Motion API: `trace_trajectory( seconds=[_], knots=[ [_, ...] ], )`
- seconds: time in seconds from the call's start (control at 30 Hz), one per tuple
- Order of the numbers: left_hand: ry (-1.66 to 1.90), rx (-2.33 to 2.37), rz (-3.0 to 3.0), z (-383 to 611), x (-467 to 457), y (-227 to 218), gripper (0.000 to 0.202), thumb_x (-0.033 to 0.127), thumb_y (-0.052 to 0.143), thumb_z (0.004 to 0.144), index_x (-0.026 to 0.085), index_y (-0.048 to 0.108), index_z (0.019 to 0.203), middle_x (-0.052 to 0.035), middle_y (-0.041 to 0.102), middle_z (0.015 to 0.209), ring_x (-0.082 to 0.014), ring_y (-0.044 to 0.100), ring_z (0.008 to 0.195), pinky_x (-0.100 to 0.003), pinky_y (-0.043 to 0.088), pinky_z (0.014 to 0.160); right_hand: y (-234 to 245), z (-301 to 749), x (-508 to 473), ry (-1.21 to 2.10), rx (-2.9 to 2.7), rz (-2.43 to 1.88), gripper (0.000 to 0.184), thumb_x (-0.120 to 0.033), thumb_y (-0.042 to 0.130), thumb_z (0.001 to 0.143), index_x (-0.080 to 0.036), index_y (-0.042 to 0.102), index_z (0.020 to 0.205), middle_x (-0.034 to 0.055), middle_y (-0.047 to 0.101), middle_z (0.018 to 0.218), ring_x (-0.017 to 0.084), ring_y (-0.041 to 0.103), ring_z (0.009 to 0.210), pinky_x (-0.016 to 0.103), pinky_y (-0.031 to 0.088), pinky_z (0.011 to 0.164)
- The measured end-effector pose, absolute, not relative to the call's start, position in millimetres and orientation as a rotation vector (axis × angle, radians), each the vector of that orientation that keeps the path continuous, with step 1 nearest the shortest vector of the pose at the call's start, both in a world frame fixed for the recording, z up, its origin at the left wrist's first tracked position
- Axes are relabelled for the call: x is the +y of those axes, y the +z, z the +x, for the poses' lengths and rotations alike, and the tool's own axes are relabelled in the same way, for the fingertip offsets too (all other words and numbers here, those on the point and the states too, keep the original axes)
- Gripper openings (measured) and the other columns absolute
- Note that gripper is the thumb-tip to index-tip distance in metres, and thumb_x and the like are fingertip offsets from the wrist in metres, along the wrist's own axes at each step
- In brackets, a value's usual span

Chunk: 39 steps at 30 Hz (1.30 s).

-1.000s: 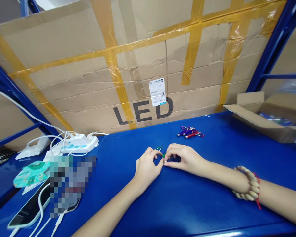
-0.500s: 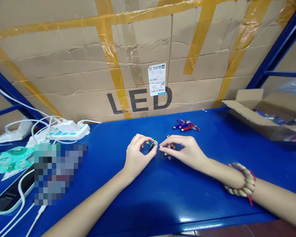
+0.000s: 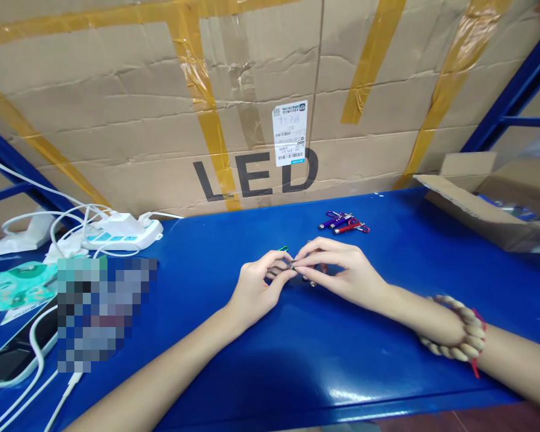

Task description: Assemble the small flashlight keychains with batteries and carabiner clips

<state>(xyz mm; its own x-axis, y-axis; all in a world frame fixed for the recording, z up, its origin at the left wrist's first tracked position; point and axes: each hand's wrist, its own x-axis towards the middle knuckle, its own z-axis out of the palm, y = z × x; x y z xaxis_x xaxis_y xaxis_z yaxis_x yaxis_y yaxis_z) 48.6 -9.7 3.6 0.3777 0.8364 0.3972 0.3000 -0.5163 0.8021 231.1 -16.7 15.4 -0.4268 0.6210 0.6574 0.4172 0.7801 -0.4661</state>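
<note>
Above the blue table, my left hand (image 3: 258,288) pinches a small keychain flashlight, its green carabiner clip (image 3: 283,248) showing beyond the fingers; most of its body is hidden. My right hand (image 3: 342,264) meets it fingertip to fingertip at the flashlight's end. Thumb and fingers are closed there, and what they grip is too small and covered to make out. Several small round metal pieces (image 3: 312,284) lie on the table just behind and below the right fingers, partly hidden.
Purple and red keychain flashlights (image 3: 344,223) lie beyond my right hand. An open carton (image 3: 490,204) stands at the right. At left are a white power strip (image 3: 139,234) with cables, a phone (image 3: 22,348) and a green patterned packet (image 3: 22,285). A big cardboard box (image 3: 162,120) walls the back.
My hands, slightly apart before, have come together at the fingertips. The small silver piece that showed in my right fingers is now hidden. The view has shifted slightly.
</note>
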Motion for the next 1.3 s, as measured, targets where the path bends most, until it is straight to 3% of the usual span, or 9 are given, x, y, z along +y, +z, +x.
trace_trajectory(
  seconds=[0.2,0.37,0.5,0.7,0.93,1.1,1.3],
  knots=[
    [1.049,0.986,2.0,47.6,-9.2,3.3,0.012,0.022,0.056,0.078,0.017,0.056,0.089,0.0005,0.068,0.071,-0.0115,0.065,0.062,-0.018,0.052,0.056,16.2,236.9,-17.0,0.231,-2.267,-0.907,0.021,-0.032,0.052,0.085,-0.022,0.066,0.098,0.0065,0.057,0.103,0.01,0.057,0.074,0.019,0.046,0.057],
    [1.123,1.008,2.036,47.8,-8.5,4.9,0.009,0.021,0.05,0.083,0.018,0.053,0.091,-0.0018,0.067,0.084,-0.0133,0.066,0.079,-0.022,0.052,0.073,21.2,245.0,-11.4,0.241,-2.243,-1.036,0.03,-0.04,0.06,0.078,-0.022,0.065,0.101,0.0035,0.061,0.09,0.009,0.055,0.065,0.018,0.04,0.052],
    [1.134,1.036,2.034,47.2,-9.3,7.1,0.009,0.019,0.043,0.086,0.019,0.048,0.094,-0.0031,0.067,0.091,-0.0143,0.064,0.09,-0.025,0.049,0.081,18.9,248.7,-7.6,0.226,-2.411,-1.185,0.026,-0.046,0.061,0.075,-0.026,0.07,0.091,0.0003,0.064,0.085,0.01,0.058,0.066,0.019,0.037,0.053],
    [1.148,1.025,2.058,47.5,-12.9,6.2,0.008,0.022,0.044,0.087,0.019,0.043,0.094,-0.0046,0.065,0.093,-0.0156,0.063,0.092,-0.029,0.047,0.083,15.3,240.6,-10.3,0.276,-2.331,-1.428,0.017,-0.039,0.059,0.078,-0.027,0.071,0.077,-0.0012,0.068,0.081,0.012,0.06,0.068,0.021,0.036,0.054],
    [1.087,0.877,2.076,45.7,-14.1,0.7,0.009,0.024,0.036,0.091,0.019,0.034,0.098,-0.0027,0.059,0.083,-0.0117,0.058,0.073,-0.026,0.046,0.071,19.7,236.4,-16.1,0.268,-2.284,-1.5,0.029,-0.051,0.062,0.071,-0.025,0.067,0.084,-0.0015,0.068,0.08,0.014,0.061,0.07,0.021,0.036,0.053],
    [1.074,0.861,2.05,45.5,-12.7,-3.3,0.009,0.028,0.032,0.092,0.02,0.032,0.097,0.0007,0.052,0.078,-0.0084,0.051,0.059,-0.021,0.042,0.056,21.2,235.9,-18.9,0.215,-2.296,-1.528,0.024,-0.046,0.062,0.073,-0.025,0.069,0.082,-0.0005,0.068,0.08,0.015,0.062,0.071,0.021,0.037,0.054],
    [0.983,0.995,2.149,45.5,-14.2,0.5,0.012,0.031,0.037,0.09,0.02,0.036,0.095,0.0018,0.051,0.075,-0.0088,0.047,0.057,-0.022,0.038,0.058,22.4,232.4,-22.2,0.189,-2.316,-1.53,0.027,-0.045,0.062,0.072,-0.025,0.07,0.087,0.0009,0.068,0.084,0.014,0.062,0.07,0.021,0.038,0.053]
  ],
)
